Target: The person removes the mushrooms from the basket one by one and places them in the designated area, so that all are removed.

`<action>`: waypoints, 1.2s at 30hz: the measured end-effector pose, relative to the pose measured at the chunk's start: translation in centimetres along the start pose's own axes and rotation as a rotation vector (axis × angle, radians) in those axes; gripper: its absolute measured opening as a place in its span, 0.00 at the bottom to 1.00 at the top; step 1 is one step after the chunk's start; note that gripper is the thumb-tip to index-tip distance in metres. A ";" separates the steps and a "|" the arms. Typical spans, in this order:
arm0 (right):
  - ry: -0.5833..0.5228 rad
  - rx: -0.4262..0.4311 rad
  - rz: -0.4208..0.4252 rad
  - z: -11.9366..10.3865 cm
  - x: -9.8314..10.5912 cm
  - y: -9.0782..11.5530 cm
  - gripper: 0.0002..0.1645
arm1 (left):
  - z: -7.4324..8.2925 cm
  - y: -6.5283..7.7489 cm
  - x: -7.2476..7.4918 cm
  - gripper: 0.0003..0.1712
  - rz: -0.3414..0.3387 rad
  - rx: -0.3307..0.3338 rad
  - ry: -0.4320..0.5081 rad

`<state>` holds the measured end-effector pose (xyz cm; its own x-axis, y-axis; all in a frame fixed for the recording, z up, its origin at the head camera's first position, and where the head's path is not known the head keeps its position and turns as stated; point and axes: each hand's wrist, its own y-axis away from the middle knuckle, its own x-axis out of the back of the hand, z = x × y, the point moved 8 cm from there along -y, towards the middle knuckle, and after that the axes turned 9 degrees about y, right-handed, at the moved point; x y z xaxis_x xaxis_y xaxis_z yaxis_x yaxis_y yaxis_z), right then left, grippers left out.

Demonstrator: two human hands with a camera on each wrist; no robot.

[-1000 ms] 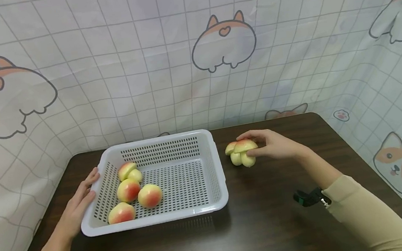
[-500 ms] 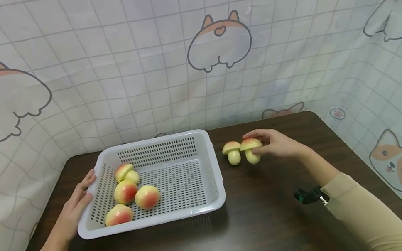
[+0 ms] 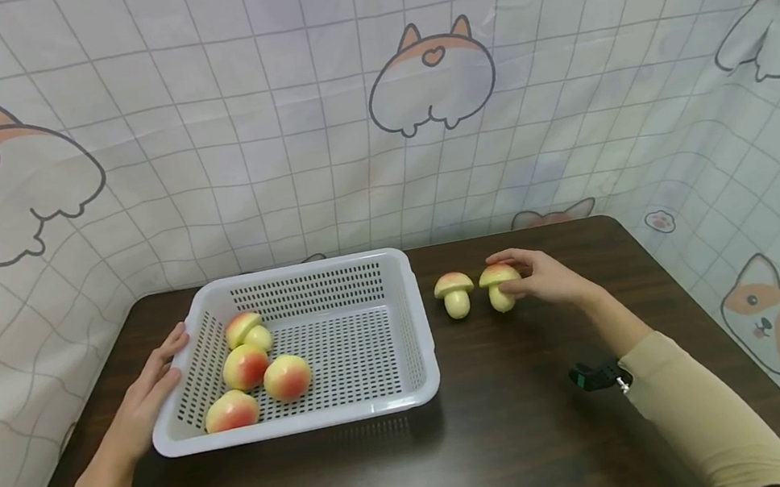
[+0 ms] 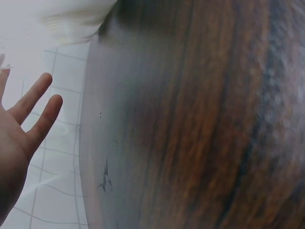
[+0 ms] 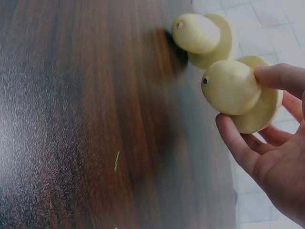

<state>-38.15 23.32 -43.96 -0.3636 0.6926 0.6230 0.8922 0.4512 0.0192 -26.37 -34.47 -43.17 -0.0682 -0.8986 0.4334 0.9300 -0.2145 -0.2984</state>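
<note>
My right hand point(image 3: 544, 280) holds a toy mushroom point(image 3: 494, 274) by its stem, with a red-and-yellow cap and pale stem. In the right wrist view, thumb and fingers pinch this mushroom point(image 5: 231, 88), its stem end facing the camera. A second, similar mushroom point(image 3: 454, 292) stands just left of it, cap up, with a small gap between. My left hand point(image 3: 141, 408) rests against the left wall of a white perforated plastic basket point(image 3: 352, 413), fingers extended. In the left wrist view that hand point(image 4: 19, 129) has its fingers spread.
Several red-and-yellow pieces lie in the basket's left part, one a mushroom point(image 3: 247, 332) on its side; the others show only rounded caps. A dark wooden table point(image 3: 515, 431) carries everything. Behind it hangs a white checked cloth point(image 3: 317, 122) with dog prints.
The held mushroom has moved right with my right hand, away from the other mushroom, which it overlapped in view before. My left hand has stayed at the basket.
</note>
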 end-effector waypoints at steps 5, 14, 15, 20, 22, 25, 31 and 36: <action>-0.007 -0.038 0.015 1.1 0.1 -0.2 0.33 | 0.0 0.1 0.0 0.29 0.002 0.003 -0.001; -0.003 -0.069 0.019 2.2 -0.4 -0.6 0.33 | 0.1 0.1 0.1 0.29 0.005 0.007 -0.008; -0.003 -0.075 0.022 2.3 -0.4 -0.6 0.33 | 0.1 0.1 0.0 0.29 0.005 0.009 -0.007; 0.017 -0.070 0.028 2.5 -0.4 -0.8 0.35 | 0.1 0.1 0.0 0.29 0.002 0.012 0.005; 0.019 -0.063 0.028 2.5 -0.4 -0.8 0.37 | 0.0 0.1 0.0 0.30 0.002 0.014 0.005; 0.016 -0.055 0.029 2.5 -0.4 -0.7 0.38 | -0.1 0.1 0.0 0.30 0.002 0.019 -0.001; 0.002 -0.070 0.032 3.0 -0.2 -0.5 0.38 | -0.2 0.1 0.0 0.30 -0.004 0.018 0.009; -0.002 -0.065 0.035 3.0 -0.2 -0.5 0.36 | -0.2 0.1 0.0 0.30 -0.007 0.021 0.012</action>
<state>-39.32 24.61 -46.47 -0.3324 0.7082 0.6229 0.9199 0.3890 0.0485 -26.38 -34.54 -43.38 -0.0792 -0.9017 0.4250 0.9367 -0.2131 -0.2777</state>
